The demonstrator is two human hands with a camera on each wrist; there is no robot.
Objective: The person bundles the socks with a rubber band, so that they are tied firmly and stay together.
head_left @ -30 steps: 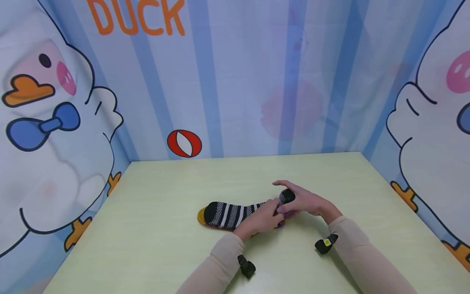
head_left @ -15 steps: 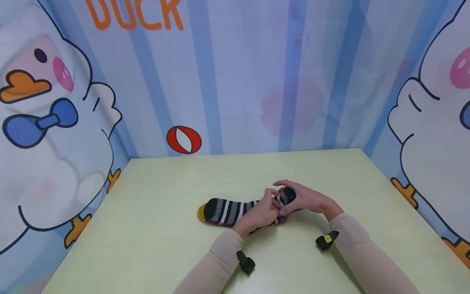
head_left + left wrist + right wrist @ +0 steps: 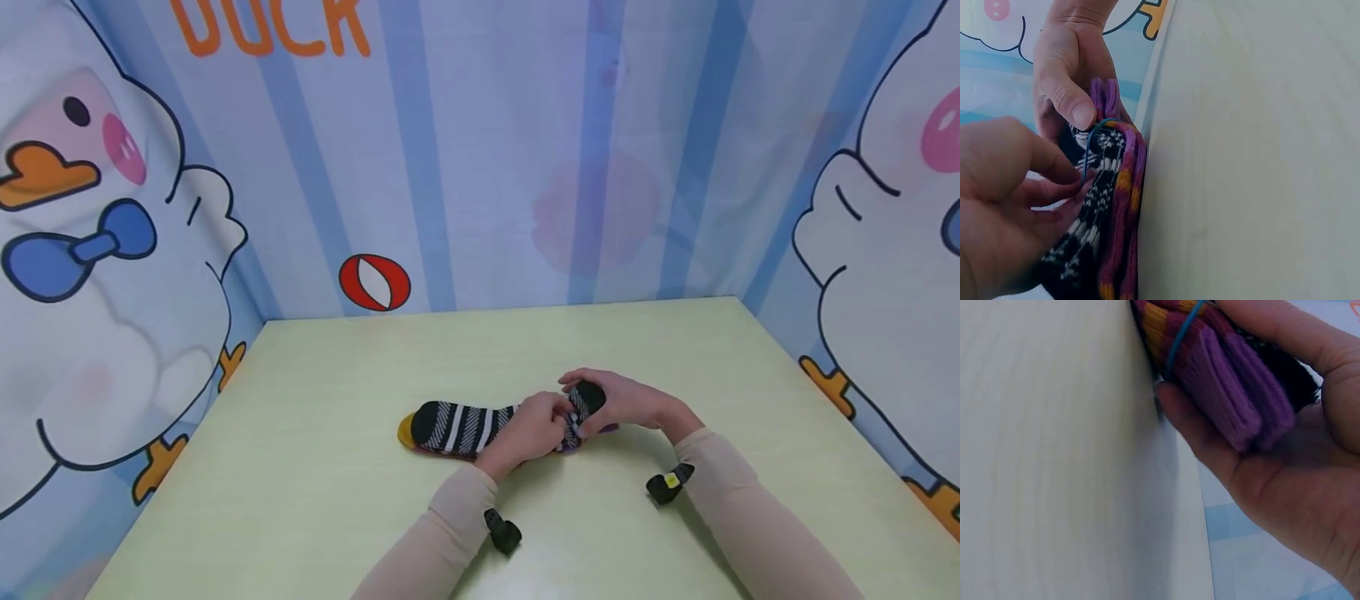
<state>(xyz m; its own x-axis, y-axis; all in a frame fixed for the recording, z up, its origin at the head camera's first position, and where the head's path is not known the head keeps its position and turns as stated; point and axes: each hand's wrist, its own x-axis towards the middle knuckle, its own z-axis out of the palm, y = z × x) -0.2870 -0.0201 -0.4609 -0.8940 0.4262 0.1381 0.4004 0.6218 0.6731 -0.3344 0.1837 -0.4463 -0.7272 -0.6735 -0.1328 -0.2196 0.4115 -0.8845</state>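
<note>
A black-and-white striped sock (image 3: pixel 471 427) lies on top of a maroon, orange and purple sock (image 3: pixel 1124 219), whose yellow toe (image 3: pixel 405 431) peeks out at the left. Around the pair near the cuffs runs a thin teal elastic band (image 3: pixel 1180 340). My right hand (image 3: pixel 633 402) grips the cuff end, thumb on one side and fingers on the other; the purple cuff (image 3: pixel 1225 394) shows in the right wrist view. With curled fingers, my left hand (image 3: pixel 528 432) pinches the band where it crosses the striped sock, and it covers the socks' middle in the head view.
The pale table (image 3: pixel 337 508) extends around the socks. A fabric backdrop (image 3: pixel 495 167) with duck prints and blue stripes rises behind and at both sides. Each sleeved wrist carries a small black camera (image 3: pixel 502 532).
My left fingers lifted at the cuff end, then drew in and down, slightly leftward along the socks. My right hand keeps its grip almost in place. The head view has tilted slightly down.
</note>
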